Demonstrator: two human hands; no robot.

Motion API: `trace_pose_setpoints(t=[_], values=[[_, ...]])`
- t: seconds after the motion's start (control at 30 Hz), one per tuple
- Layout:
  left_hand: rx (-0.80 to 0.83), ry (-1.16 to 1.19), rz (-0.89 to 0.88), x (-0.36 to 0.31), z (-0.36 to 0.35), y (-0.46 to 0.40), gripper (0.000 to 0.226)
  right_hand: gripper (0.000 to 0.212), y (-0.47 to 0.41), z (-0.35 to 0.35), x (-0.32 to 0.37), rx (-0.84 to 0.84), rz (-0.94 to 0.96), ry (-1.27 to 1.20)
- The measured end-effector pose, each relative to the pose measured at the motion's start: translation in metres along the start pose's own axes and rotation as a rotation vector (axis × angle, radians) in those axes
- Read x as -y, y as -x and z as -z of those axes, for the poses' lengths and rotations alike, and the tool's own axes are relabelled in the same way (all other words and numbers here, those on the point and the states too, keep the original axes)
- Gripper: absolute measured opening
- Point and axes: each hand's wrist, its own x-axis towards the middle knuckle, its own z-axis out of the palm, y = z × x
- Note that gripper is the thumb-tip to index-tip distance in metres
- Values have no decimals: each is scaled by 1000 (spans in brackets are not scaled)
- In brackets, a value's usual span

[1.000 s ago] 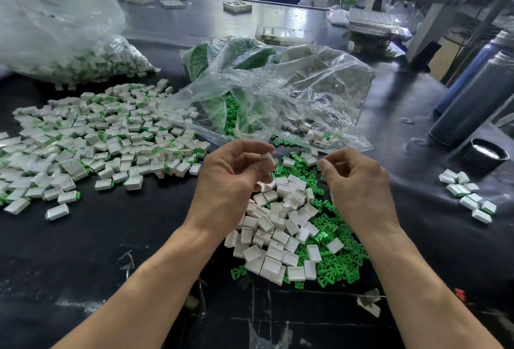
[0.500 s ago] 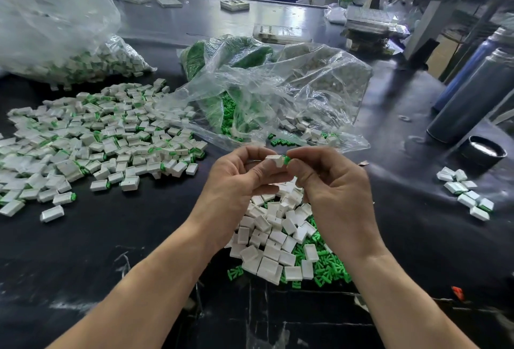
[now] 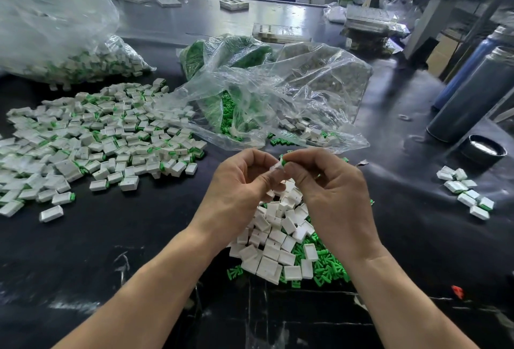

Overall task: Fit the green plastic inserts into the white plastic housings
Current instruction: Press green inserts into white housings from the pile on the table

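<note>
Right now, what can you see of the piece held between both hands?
A small white plastic housing with a green plastic insert showing at its upper right end. It is held above the loose pile on the black table. The left hand pinches the white end, the right hand pinches the green end. Fingers hide most of it, so how far the insert is seated cannot be told.

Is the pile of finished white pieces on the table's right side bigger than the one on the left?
No, the right pile has only a handful, while the left pile holds very many.
</note>
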Motion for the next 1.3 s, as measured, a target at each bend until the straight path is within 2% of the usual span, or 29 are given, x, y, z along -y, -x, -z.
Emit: trace_pose_setpoints(t=[0.2, 0.37, 0.47, 0.57, 0.7, 0.9, 1.13, 1.3], values=[[-33, -67, -22, 3, 3, -1, 6, 21, -1, 2, -2, 33, -7, 13], [-34, -26, -34, 2, 2, -1, 5, 14, -3, 1, -2, 32, -173, -240], [-38, -3, -41, 2, 3, -1, 5, 7, -3, 1, -4, 51, -199, -295], [-52, 11, -54, 1, 1, -2, 4, 13, -2, 0, -3, 36, -160, -244], [-52, -11, -58, 0, 1, -1, 4, 14, 0, 1, -6, 20, -67, -3], [-83, -114, -71, 0, 2, 1, 7, 14, 1, 0, -6, 30, -59, 95], [-107, -156, -106, 1, -1, 2, 13, 14, 4, -3, -5, 19, -26, 118], [-130, -24, -89, 4, -2, 2, 12, 24, 5, -4, -4, -2, -54, -7]])
